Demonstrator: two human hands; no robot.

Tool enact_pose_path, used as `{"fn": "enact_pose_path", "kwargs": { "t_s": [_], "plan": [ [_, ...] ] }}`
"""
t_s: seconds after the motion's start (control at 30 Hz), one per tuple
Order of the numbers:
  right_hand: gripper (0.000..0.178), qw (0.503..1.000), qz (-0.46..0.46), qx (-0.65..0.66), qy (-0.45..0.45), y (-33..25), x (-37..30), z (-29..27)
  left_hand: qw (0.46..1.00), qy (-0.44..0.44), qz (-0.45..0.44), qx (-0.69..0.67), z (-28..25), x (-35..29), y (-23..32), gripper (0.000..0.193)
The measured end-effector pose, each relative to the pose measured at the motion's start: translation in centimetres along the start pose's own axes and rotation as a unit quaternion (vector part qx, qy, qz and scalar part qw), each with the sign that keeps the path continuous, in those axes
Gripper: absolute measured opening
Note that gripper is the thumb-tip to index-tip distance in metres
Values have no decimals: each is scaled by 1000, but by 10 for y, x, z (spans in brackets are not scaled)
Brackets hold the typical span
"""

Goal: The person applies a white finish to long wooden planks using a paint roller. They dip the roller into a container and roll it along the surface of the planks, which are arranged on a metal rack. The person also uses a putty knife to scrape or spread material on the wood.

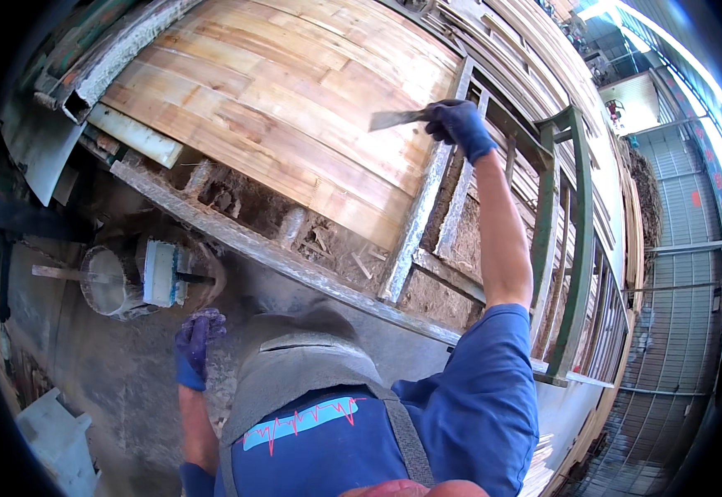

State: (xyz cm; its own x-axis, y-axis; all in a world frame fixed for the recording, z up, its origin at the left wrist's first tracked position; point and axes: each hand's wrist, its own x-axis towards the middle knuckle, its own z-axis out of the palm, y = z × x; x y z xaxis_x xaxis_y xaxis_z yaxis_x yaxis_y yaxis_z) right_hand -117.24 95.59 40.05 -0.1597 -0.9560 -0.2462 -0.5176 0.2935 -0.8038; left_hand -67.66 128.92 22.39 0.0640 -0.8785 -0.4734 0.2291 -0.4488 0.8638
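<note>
My right hand [459,128], in a dark blue glove, is closed around the handle of a flat, broad-bladed scraper [398,120]. Its blade points left, over the right part of a large panel [286,99] made of pale wooden strips. Low on the left, my left hand [199,341] wears a similar glove with pale smears on the fingers. Those fingers are loosely bent and apart, and nothing shows in them. Just beyond it stands a round, stained bucket [106,282]. A white and blue block-like tool with a dark handle [161,273] rests at the bucket.
A crusted metal rail [212,219] runs along the panel's near edge, with wood scraps beneath. To the right rises a green metal frame [572,248]. Stacked wooden strips [535,58] lie beyond it. A pale sheet piece [59,439] lies on the floor at lower left.
</note>
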Motion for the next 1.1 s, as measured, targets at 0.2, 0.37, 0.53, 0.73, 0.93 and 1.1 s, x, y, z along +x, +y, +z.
{"fn": "enact_pose_path", "kwargs": {
  "t_s": [0.2, 0.37, 0.53, 0.73, 0.93, 1.1],
  "plan": [
    [22, 992, -45, -24, 116, 54, 41, -75, 996, 67, 4, -50, -3, -41, -13, 30],
    [20, 933, -152, -296, 139, 66, 87, -81, 994, 90, -55, -29, 18, -64, 8, 30],
    [22, 901, -191, -375, 105, 19, 114, -55, 995, 89, -44, -26, 28, -73, 9, 27],
    [25, 875, -200, -439, -40, -62, 96, -9, 983, 165, -65, -41, 25, -90, 15, 26],
    [27, 845, -226, -485, -17, -80, 108, 47, 983, 161, -71, -46, 3, -97, -9, 28],
    [26, 848, -248, -468, -2, -109, 94, 95, 982, 157, -67, -77, -46, -117, -15, 26]
  ]
}}
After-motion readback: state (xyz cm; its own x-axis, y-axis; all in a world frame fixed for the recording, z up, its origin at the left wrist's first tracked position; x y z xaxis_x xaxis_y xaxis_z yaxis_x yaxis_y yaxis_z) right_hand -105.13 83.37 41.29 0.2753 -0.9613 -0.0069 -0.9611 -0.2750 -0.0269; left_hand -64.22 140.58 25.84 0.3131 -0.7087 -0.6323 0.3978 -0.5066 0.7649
